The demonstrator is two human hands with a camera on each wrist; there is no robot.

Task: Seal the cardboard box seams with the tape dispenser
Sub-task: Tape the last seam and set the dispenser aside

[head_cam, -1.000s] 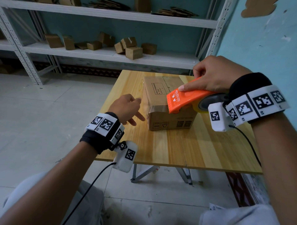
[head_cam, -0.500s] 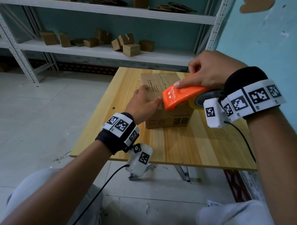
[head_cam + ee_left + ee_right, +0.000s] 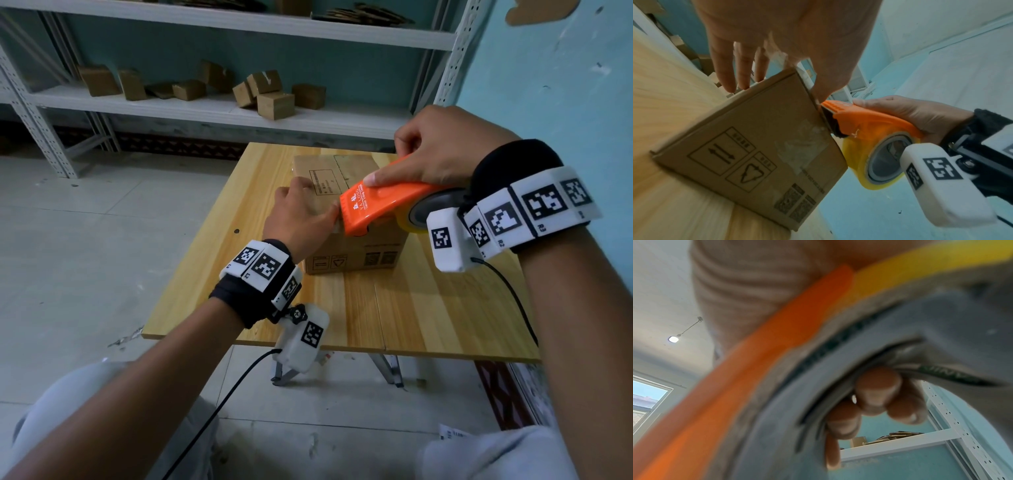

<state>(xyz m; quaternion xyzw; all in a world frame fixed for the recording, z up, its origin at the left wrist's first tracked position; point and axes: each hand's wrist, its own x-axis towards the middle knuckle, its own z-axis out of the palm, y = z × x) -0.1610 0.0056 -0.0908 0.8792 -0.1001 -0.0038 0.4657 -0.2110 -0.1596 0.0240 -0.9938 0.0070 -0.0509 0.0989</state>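
- Right hand [image 3: 435, 147]: the fingers [image 3: 877, 395] are curling through the core of the tape roll [image 3: 879, 164] while the index finger is lying along the top of the orange tape dispenser [image 3: 383, 202], gripping it.
- Tape dispenser: its blade end is meeting the near top edge of the cardboard box [image 3: 349, 246], with the yellowish roll hanging off at the 3 o'clock side of the box.
- Left hand [image 3: 301, 219]: the fingers [image 3: 723, 71] are lying straight and loose over the box's top at its 9 o'clock side, and the thumb is pressing the top edge just beside the blade.
- Cardboard box: it is sitting closed on the wooden bench [image 3: 428, 308], toward the bench's 12 o'clock edge; a patch of clear tape is showing on its near face.
- Shelf [image 3: 205, 109]: beyond the bench at 12 o'clock, it is carrying several small cartons [image 3: 274, 102].
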